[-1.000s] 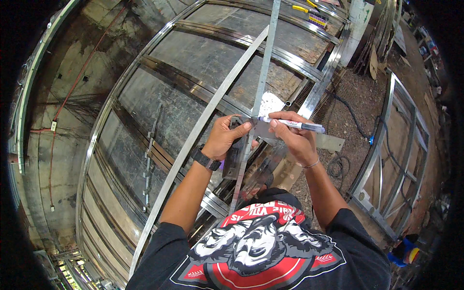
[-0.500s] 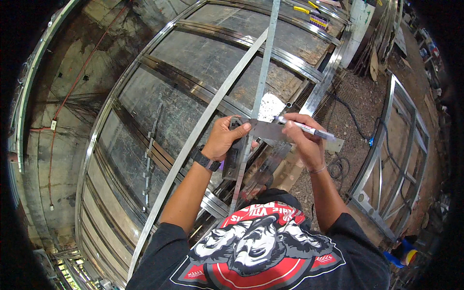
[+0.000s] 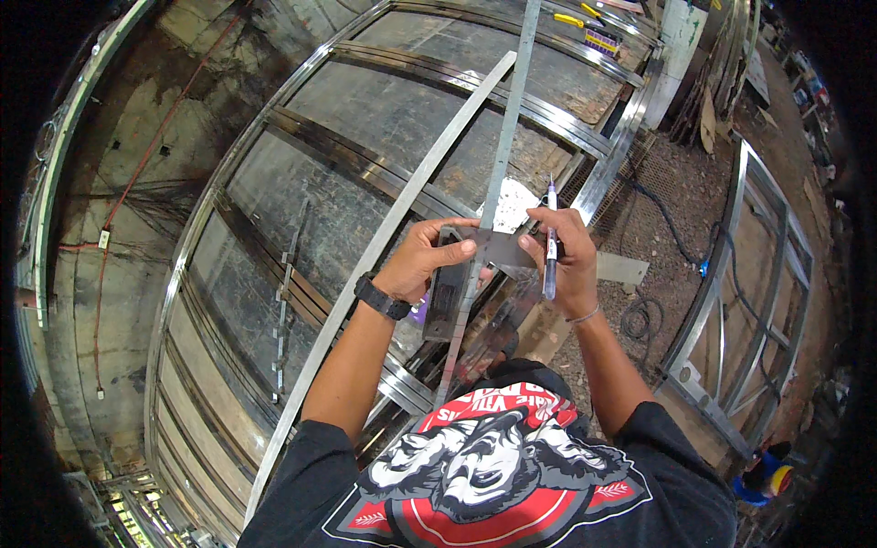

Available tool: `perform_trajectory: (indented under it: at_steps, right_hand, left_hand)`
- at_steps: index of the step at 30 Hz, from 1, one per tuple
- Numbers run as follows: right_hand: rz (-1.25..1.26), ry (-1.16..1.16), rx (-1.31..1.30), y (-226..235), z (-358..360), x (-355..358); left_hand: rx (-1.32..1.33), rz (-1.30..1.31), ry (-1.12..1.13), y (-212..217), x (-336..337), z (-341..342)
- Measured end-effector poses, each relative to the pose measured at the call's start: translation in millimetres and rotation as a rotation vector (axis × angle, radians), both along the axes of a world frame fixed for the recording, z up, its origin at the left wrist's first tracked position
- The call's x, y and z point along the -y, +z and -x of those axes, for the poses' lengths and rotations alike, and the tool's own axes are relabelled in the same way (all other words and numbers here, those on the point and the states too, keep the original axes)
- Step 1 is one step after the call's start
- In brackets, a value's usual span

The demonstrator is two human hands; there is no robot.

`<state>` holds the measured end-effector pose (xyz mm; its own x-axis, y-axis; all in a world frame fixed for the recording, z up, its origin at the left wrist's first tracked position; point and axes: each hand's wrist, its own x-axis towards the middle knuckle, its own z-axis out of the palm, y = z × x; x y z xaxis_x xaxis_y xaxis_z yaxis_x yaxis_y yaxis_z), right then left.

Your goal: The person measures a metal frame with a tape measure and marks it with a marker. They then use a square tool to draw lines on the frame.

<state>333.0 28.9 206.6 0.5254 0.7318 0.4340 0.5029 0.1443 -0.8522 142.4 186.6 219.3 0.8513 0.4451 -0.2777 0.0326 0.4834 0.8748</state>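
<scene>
My left hand point(image 3: 411, 267) grips a dark metal try square point(image 3: 444, 297), thumb on top. Its flat blade point(image 3: 502, 248) lies across a long, narrow grey metal bar point(image 3: 513, 128) running away from my chest. Along the bar's near part run small marks. A white and purple marker pen point(image 3: 551, 239) stands nearly upright between the fingers of my right hand point(image 3: 574, 265), beside the blade. Right of that hand a pale metal strip end point(image 3: 623, 268) sticks out; whether it belongs to the square I cannot tell.
A large metal frame point(image 3: 338, 139) over dark sheets fills the left and middle. A long pale bar point(image 3: 388, 224) crosses it. A white speckled plate point(image 3: 510, 203) lies beyond my hands. Another frame point(image 3: 703, 365) and a black cable point(image 3: 662, 210) are on the right.
My right hand has turned the marker pen from pointing sideways to nearly upright and shifted slightly left. My left hand keeps its hold on the try square.
</scene>
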Motion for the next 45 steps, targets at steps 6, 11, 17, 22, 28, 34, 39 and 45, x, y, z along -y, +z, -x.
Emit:
perform_trajectory:
  at_steps: [6,11,17,22,28,34,39,45]
  right_hand:
    - [-0.017,-0.017,0.009,4.0,-3.9,-5.6]
    - [-0.029,-0.047,0.073,4.3,-8.5,-7.8]
    - [-0.01,-0.058,0.11,7.8,-11.0,-8.7]
    - [-0.006,-0.046,0.088,10.8,-10.5,-9.5]
    - [-0.016,-0.051,0.099,8.6,-10.7,-9.9]
    - [-0.011,-0.059,0.106,9.1,-11.8,-9.1]
    - [-0.05,-0.054,0.152,12.6,-12.2,-8.0]
    - [-0.092,0.071,-0.047,26.1,-9.2,9.1]
  left_hand:
    - [0.025,-0.107,-0.004,-3.9,-9.5,-5.3]
    - [0.021,-0.048,0.057,11.4,0.9,-11.2]
    - [0.022,-0.059,0.076,13.7,2.4,-11.6]
    - [0.028,-0.057,0.086,13.6,1.8,-11.6]
    - [0.035,-0.058,0.1,13.6,3.0,-12.3]
    - [0.04,-0.072,0.104,13.7,4.1,-14.2]
    - [0.046,-0.05,0.121,11.0,4.0,-13.5]
    - [0.029,-0.061,0.13,11.6,5.2,-14.0]
